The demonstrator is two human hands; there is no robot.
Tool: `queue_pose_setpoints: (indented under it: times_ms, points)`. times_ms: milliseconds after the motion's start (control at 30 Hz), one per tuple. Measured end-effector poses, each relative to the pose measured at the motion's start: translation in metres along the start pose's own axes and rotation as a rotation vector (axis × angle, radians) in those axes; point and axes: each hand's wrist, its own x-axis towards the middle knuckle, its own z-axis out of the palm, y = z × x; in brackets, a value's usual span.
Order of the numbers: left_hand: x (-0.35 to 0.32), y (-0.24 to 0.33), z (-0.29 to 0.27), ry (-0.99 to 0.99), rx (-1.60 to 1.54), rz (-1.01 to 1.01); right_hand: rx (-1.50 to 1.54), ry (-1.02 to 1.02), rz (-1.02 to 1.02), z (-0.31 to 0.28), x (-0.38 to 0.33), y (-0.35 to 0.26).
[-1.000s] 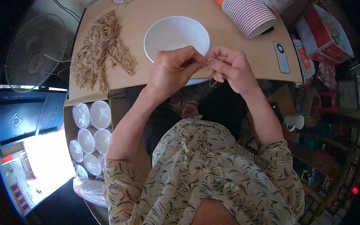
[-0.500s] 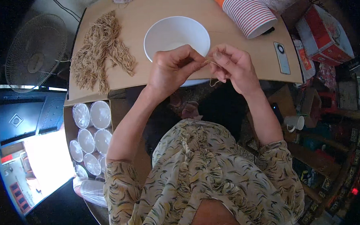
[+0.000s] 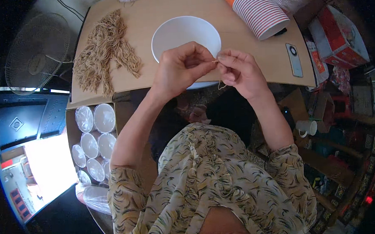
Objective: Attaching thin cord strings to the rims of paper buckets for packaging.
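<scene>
A thin tan string (image 3: 223,85) runs between my two hands, in front of the white bowl (image 3: 161,34). Thumb and forefinger of my left hand (image 3: 179,70) pinch it at the tips. The fingertips of my right hand (image 3: 243,72) close on the same string, almost touching the left ones. Its loose end dangles below the right fingers. What lies inside the pinch is too small to make out. On the left of the cardboard-topped table (image 3: 145,10) lies a heap of tan strings (image 3: 103,53), bunched in hanks.
Stacked red-striped paper cups (image 3: 260,13) lie at the back right, with a phone (image 3: 294,60) at the right edge. A carton of plastic-wrapped cups (image 3: 95,146) stands below left. A fan (image 3: 38,54) is far left; a white mug (image 3: 307,127) is lower right.
My right fingers have curled in closer to the left fingertips, and the string stretched across them has drawn in. The left hand keeps its pinch. The view has shifted slightly.
</scene>
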Motion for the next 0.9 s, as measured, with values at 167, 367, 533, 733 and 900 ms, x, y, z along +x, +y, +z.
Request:
queue_pose_setpoints:
  times_ms: [167,367,533,733,900]
  points:
    - [0.004,0.003,-0.004,-0.037,-0.152,-0.102,0.070,-0.005,-0.012,0.002,0.001,0.004]
    - [0.004,0.001,-0.009,-0.068,-0.187,-0.125,0.155,-0.054,0.023,0.003,0.002,0.004]
    - [0.005,0.005,-0.015,-0.123,-0.214,-0.206,0.121,-0.024,0.035,0.006,-0.001,0.003]
    - [0.003,0.006,-0.015,-0.133,-0.248,-0.194,-0.034,0.006,-0.018,0.013,-0.002,-0.005]
    - [0.003,0.006,-0.015,-0.143,-0.189,-0.194,-0.272,0.015,-0.110,0.016,-0.004,-0.009]
